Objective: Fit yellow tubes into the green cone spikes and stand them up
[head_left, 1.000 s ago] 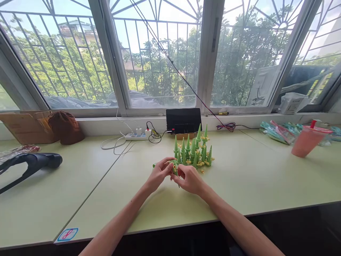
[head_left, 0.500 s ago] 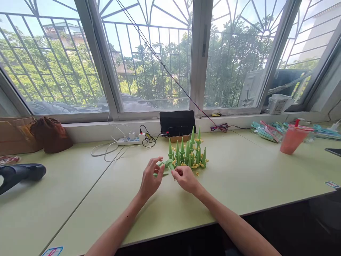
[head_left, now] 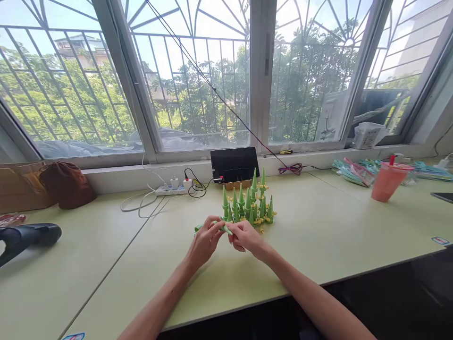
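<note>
My left hand is closed on a green cone-tipped piece, its point slanting down to the right. The fingertips of my right hand pinch at that same piece, and the two hands nearly meet. Just beyond them stands a cluster of upright green spikes with small yellow connectors among them. One loose yellow connector lies on the table in front of the cluster. More green parts show partly behind my left hand.
Behind the cluster a black tablet leans on the window ledge. A power strip with cables lies left of it. At the right stand a red cup and plastic packets. A brown pouch and black object are at the left.
My left hand has moved right and closed on the green piece, which now points down to the right. My right hand has stayed close to its place. The view has shifted slightly.
</note>
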{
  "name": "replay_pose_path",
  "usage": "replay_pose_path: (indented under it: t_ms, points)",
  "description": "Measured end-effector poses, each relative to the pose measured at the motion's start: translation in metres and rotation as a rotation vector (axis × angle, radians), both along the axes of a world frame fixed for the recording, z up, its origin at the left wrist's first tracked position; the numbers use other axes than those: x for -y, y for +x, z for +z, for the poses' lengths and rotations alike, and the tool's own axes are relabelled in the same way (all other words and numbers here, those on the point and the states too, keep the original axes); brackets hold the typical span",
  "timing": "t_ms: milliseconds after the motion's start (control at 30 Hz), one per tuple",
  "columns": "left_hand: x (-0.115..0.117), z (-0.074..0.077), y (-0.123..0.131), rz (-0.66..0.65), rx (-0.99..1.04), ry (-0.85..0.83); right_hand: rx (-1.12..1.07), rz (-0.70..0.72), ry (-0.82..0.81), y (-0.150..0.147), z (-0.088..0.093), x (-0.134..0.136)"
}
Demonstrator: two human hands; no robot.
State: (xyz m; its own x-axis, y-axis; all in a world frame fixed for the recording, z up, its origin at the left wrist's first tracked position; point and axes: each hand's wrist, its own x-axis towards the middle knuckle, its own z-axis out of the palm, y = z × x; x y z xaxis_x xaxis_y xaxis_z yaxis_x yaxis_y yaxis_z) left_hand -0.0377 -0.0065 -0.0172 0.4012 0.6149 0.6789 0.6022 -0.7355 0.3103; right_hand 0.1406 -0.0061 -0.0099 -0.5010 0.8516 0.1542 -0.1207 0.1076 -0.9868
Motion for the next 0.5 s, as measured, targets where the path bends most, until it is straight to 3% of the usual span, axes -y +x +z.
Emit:
replay_pose_path:
  t_ms: [100,267,367,500]
  points:
    - [0.002,0.004,0.001,0.045,0.116,-0.043,0.109,-0.095,0.170,-0.001,-0.003,-0.001]
    - [0.001,0.008,-0.003,0.220,0.373,-0.189,0.624,-0.281,0.662,0.000,-0.006,0.005]
    - [-0.002,0.013,-0.008,0.266,0.533,-0.335,0.777,-0.262,0.743,0.000,-0.006,0.009]
    - [-0.005,0.034,-0.010,0.272,0.667,-0.340,0.836,-0.249,0.755,-0.001,-0.006,0.010]
